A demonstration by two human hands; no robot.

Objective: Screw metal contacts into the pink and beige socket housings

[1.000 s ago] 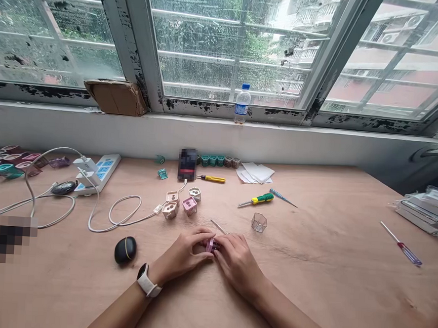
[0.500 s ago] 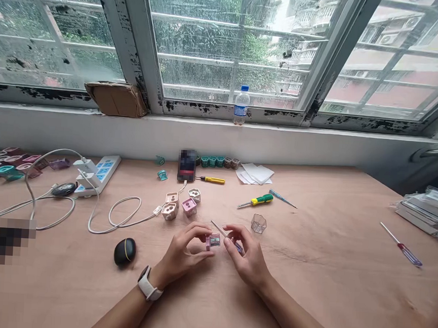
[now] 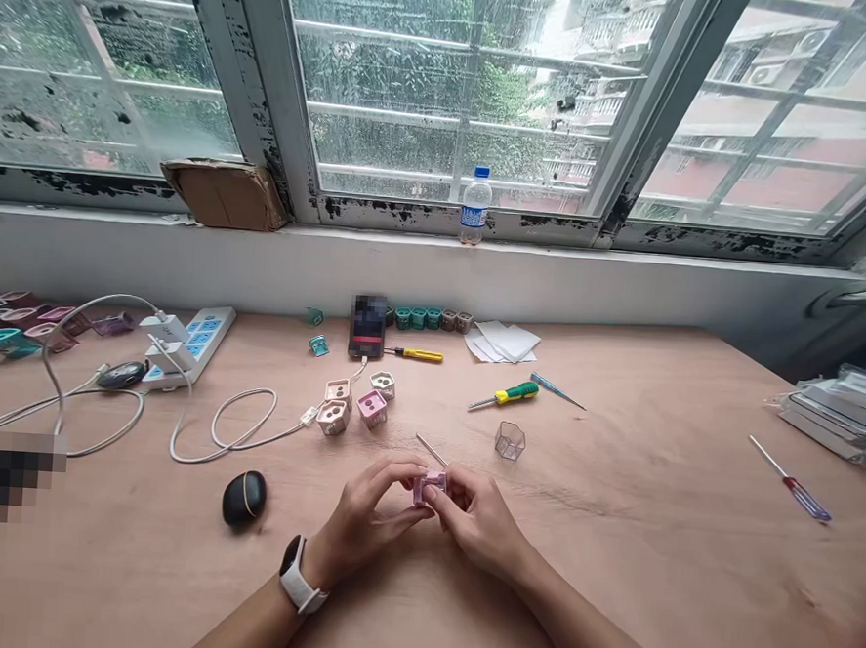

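Observation:
Both my hands meet over the wooden table (image 3: 609, 569), pinching a small pink plastic block (image 3: 429, 484) between their fingertips. My left hand (image 3: 366, 520), with a white watch on its wrist, grips the block from the left. My right hand (image 3: 476, 517) grips it from the right, and a thin screwdriver shaft (image 3: 431, 449) sticks out behind its fingers; how it is held is hidden. A clear hexagonal cup (image 3: 510, 440) stands just beyond my right hand. Several small pink and beige blocks (image 3: 359, 403) sit a little farther back.
A green-handled screwdriver (image 3: 506, 396), a yellow one (image 3: 416, 354) and a phone (image 3: 367, 326) lie farther back. A power strip (image 3: 189, 343) with white cables is at the left, a black oval object (image 3: 243, 497) near my left arm, a red-handled screwdriver (image 3: 790, 479) at the right.
My hands lifted apart from the table with the pink block showing between them, then closed together on it again, slightly raised.

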